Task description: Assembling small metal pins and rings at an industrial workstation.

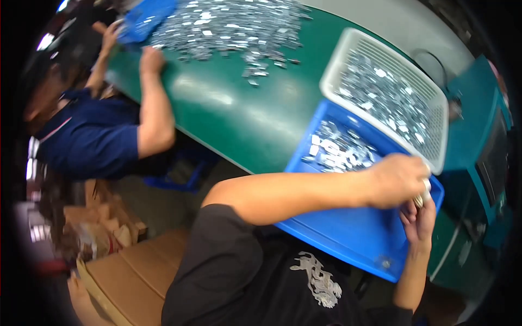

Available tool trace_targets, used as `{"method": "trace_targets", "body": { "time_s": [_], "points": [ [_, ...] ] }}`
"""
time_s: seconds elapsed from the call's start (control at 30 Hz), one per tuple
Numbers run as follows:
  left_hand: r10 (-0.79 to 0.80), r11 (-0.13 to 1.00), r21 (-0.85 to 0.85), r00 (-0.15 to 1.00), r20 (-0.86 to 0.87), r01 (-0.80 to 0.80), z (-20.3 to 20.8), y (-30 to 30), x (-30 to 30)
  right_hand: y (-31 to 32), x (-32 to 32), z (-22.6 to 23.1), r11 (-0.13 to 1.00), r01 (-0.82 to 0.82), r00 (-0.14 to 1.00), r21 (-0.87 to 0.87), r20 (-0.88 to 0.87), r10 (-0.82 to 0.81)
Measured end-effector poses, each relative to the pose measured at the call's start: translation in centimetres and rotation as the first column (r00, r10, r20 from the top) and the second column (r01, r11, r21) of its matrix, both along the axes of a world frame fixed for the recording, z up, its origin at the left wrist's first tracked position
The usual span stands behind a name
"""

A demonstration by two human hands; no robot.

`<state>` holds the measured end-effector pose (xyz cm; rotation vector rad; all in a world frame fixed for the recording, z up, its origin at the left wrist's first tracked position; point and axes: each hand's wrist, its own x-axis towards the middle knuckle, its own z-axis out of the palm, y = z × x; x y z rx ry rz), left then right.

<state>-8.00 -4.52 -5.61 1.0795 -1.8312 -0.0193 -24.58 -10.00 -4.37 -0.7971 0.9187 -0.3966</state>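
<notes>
My left hand (394,180) is closed, its fingertips brought together over the right side of a blue plastic bin (348,231). Just below it, my right hand (420,221) is raised with its fingers curled up to meet the left fingertips. Something small, whitish and gold, shows where the two hands meet; blur and the fingers hide what it is. White coverings seem to sit on some fingertips. Small shiny flat metal pieces (340,149) lie heaped in the bin's far left part, beyond my left forearm.
A white slotted basket (340,57) full of similar pieces stands against the bin's far side. More pieces (228,27) are spread on the green table (212,103). At left, a co-worker (98,136) reaches toward a blue bag (144,20). A teal machine (470,130) stands right; a cardboard box (138,266) sits lower left.
</notes>
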Motion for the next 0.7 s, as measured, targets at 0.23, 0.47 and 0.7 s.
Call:
{"method": "trace_targets", "body": {
  "time_s": [0.23,0.47,0.7],
  "points": [
    [0.027,0.936,0.33,0.909,-0.415,0.123,0.3,0.9,0.4,-1.8,-0.1,0.1,0.974,-0.121,0.972,0.192,0.221,0.077],
    [0.034,0.944,0.317,0.923,-0.383,0.097,1.9,1.0,-0.8,-1.2,-0.8,0.3,0.952,-0.243,0.921,0.186,0.351,0.167],
    [0.073,0.976,0.217,0.921,-0.382,0.013,1.5,-0.8,0.4,-2.7,-0.7,-0.3,0.987,-0.138,0.951,0.077,0.29,0.11]
  ]
}}
